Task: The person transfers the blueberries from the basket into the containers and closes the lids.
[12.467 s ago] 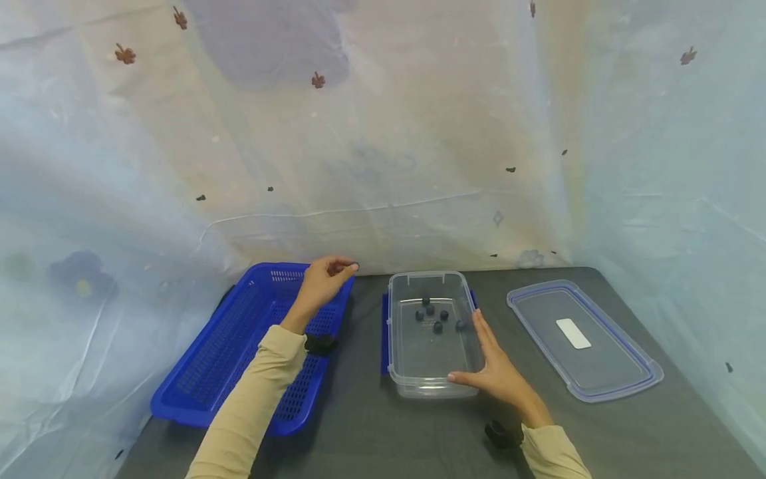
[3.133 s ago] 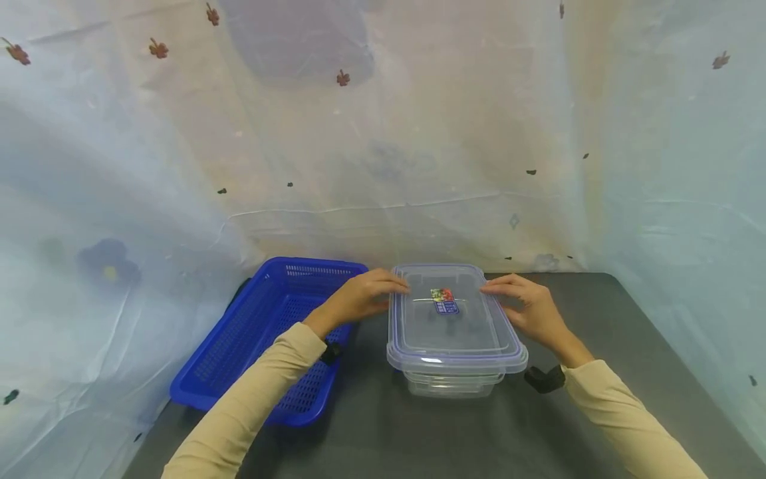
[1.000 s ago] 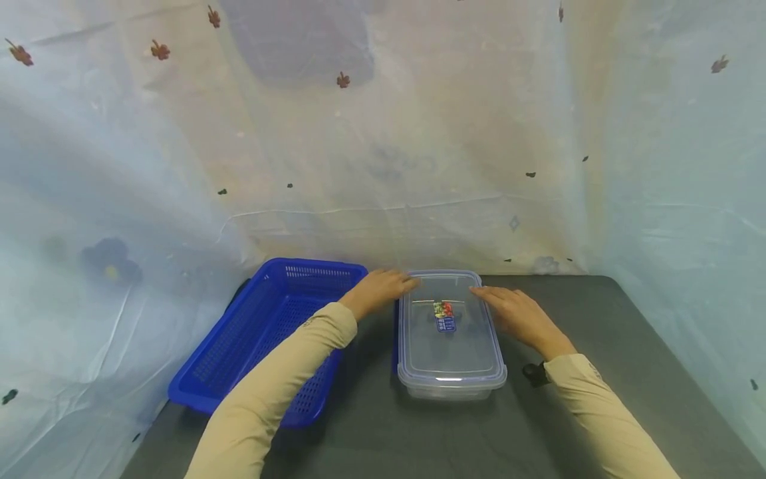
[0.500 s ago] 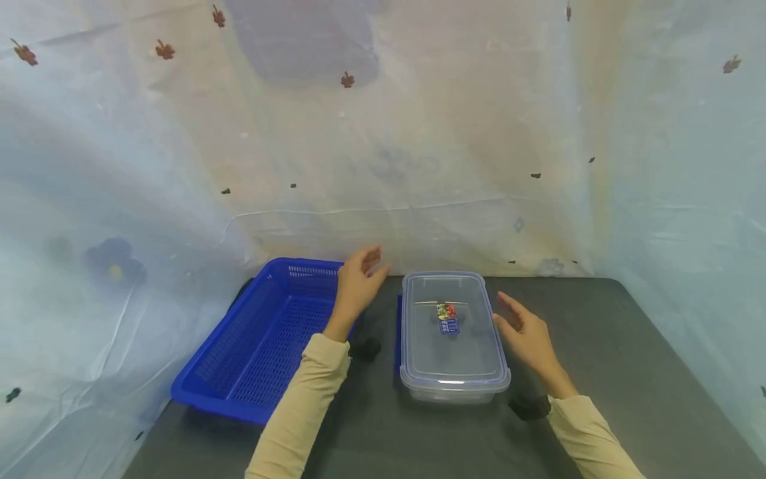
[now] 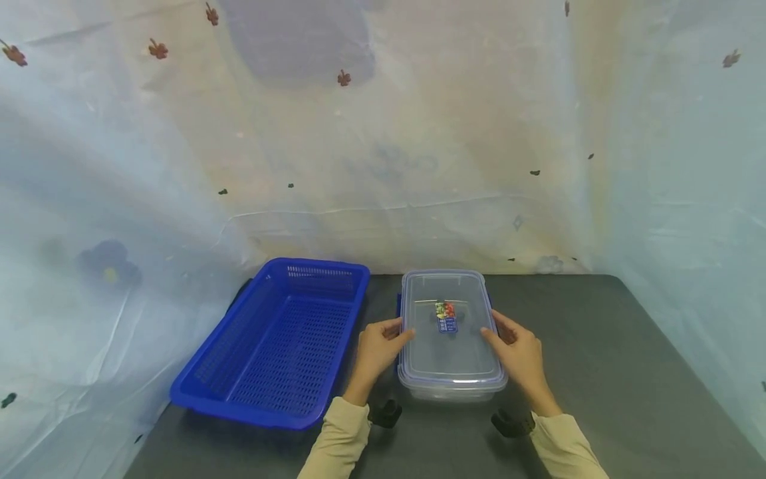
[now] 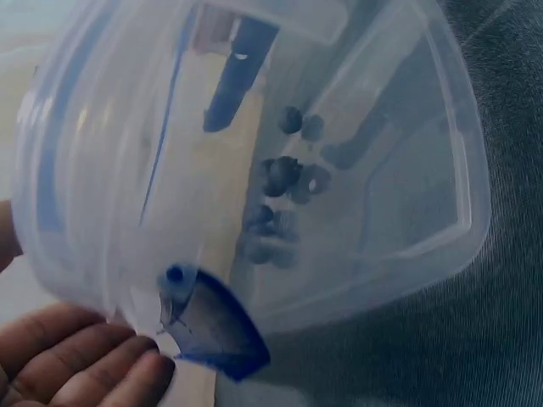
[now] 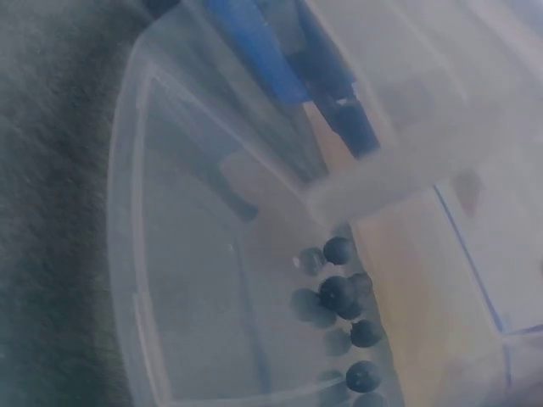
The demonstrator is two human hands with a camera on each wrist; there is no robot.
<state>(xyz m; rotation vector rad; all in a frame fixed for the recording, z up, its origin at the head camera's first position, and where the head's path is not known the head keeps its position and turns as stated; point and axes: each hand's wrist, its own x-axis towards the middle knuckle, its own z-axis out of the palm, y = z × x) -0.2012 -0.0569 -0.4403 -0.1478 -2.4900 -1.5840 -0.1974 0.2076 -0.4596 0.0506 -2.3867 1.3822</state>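
A clear plastic food container point(image 5: 451, 394) with a blue-edged lid point(image 5: 449, 356) on top stands in the middle of the table in the head view. My left hand point(image 5: 376, 349) has its thumb on the lid's left edge and fingers beside it. In the left wrist view those fingers point(image 6: 93, 360) meet a blue side latch point(image 6: 221, 331), which sticks outward. My right hand point(image 5: 522, 356) similarly grips the right edge, thumb on top; its fingertips are partly hidden. Several blueberries point(image 7: 339, 292) lie inside the container. A coloured label point(image 5: 446, 317) shows on the lid.
A blue perforated basket point(image 5: 269, 420) stands left of the container on the dark grey table point(image 5: 628, 372). A pale printed plastic sheet point(image 5: 419, 133) hangs behind and at both sides. Dark wrist cameras point(image 5: 385, 414) sit close to the tabletop.
Earlier the container was uncovered, the lid lay at the right, and the left hand held a berry. The lid now covers it. Both hands have come from its far end to its sides.
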